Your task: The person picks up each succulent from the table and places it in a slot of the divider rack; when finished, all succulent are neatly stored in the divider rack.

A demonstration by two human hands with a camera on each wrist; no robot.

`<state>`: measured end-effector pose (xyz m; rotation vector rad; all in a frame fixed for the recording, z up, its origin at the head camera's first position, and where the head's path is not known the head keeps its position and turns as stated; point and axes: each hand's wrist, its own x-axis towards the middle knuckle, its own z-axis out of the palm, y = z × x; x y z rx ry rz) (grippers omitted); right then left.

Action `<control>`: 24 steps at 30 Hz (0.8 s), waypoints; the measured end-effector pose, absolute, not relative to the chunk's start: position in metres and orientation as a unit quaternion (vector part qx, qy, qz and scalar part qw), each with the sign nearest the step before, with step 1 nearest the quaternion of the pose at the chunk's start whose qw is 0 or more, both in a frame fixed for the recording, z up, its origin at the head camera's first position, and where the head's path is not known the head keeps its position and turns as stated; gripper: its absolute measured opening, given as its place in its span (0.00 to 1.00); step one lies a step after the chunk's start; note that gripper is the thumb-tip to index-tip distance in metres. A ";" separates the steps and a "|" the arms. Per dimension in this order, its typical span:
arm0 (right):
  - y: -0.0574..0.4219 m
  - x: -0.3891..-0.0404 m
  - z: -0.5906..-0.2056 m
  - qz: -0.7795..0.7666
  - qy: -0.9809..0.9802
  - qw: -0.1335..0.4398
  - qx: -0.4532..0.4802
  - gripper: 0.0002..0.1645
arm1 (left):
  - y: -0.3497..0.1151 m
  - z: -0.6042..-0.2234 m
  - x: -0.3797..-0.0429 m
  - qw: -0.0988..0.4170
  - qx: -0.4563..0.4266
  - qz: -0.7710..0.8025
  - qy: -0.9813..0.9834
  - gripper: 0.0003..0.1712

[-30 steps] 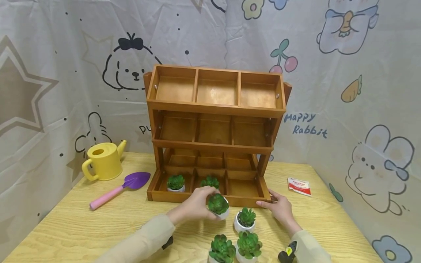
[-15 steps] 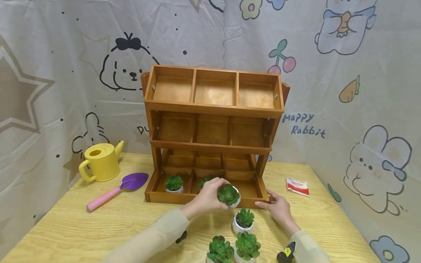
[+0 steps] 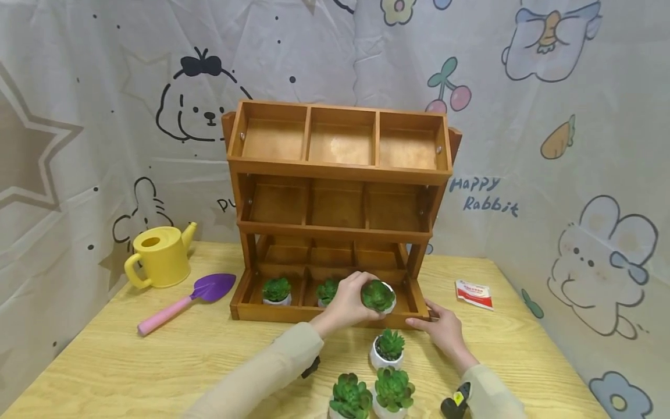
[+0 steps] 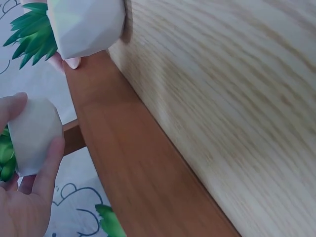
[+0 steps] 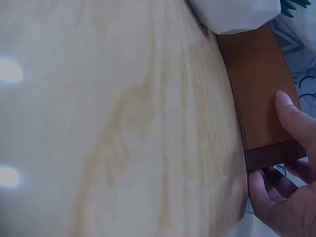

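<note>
My left hand [image 3: 348,304] holds a small potted succulent [image 3: 378,296] over the right compartment of the bottom front row of a wooden tiered shelf [image 3: 340,169]. Thumb and fingers are around its white pot [image 4: 35,136] in the left wrist view, and the pot is tilted. At the shelf's lower right corner, my right hand [image 3: 442,333] grips the end, its thumb [image 5: 291,116] on the front board. Two potted succulents sit in the bottom row: one in the left compartment [image 3: 276,290], another in the middle [image 3: 326,293], partly hidden by the left hand.
On the table before the shelf stand three more potted succulents: one nearer [image 3: 387,349], two at the front edge of view [image 3: 350,397] [image 3: 394,391]. A yellow watering can [image 3: 163,256] and a purple-and-pink trowel [image 3: 188,302] lie left; a red-and-white packet [image 3: 474,294] lies right.
The left hand has carried the potted succulent rightward and up, from in front of the middle compartment to over the right one. The right hand has stayed at the shelf's corner.
</note>
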<state>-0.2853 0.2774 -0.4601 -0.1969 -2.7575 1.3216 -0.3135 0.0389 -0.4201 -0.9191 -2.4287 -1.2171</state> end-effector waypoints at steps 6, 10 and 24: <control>0.279 -0.285 -0.460 0.431 -0.899 0.042 -0.064 0.54 | 0.051 -0.426 -0.319 0.145 -0.305 -0.418 -0.843 0.35; 0.279 -0.285 -0.460 0.430 -0.899 0.047 -0.061 0.53 | 0.057 -0.429 -0.321 0.148 -0.290 -0.417 -0.848 0.34; 0.278 -0.286 -0.462 0.438 -0.896 0.048 -0.060 0.52 | 0.066 -0.435 -0.327 0.145 -0.275 -0.411 -0.857 0.35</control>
